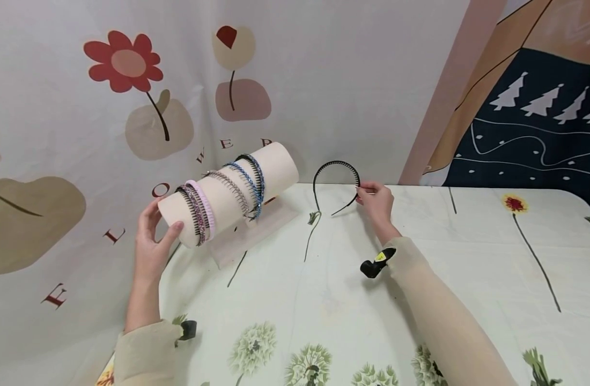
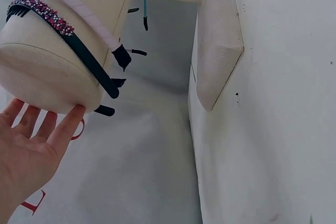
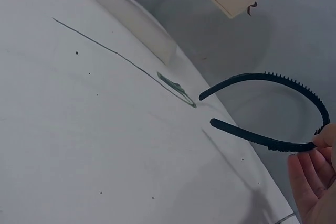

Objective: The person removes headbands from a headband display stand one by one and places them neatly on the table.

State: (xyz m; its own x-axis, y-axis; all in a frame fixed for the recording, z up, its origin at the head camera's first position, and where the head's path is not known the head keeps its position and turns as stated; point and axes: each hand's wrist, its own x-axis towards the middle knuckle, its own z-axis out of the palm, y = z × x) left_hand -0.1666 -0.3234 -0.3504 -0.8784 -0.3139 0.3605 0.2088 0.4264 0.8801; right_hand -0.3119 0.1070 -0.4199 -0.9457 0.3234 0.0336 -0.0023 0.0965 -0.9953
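A cream cylinder stand [image 1: 227,198] lies tilted on its white base [image 1: 258,230] at the table's back left. Several toothed headbands ring it: black, beaded and pink ones [image 1: 198,212] near its front end, silver and blue ones [image 1: 249,179] further up. My left hand [image 1: 163,220] cups the cylinder's front end with straight fingers; in the left wrist view the left hand [image 2: 44,124] touches the end face of the cylinder [image 2: 52,72] with its fingertips. My right hand [image 1: 362,190] pinches one side of a black toothed headband [image 1: 336,163], held upright just right of the stand. The right wrist view shows the headband [image 3: 273,77] above the cloth, with my fingers [image 3: 315,171] at its bend.
A pale tablecloth [image 1: 324,300] printed with stems and dandelions covers the table. A flower-print backdrop [image 1: 131,80] hangs close behind and to the left. The stand's base [image 2: 218,40] sits near the table's left edge. Small black camera mounts [image 1: 374,265] sit on both wrists.
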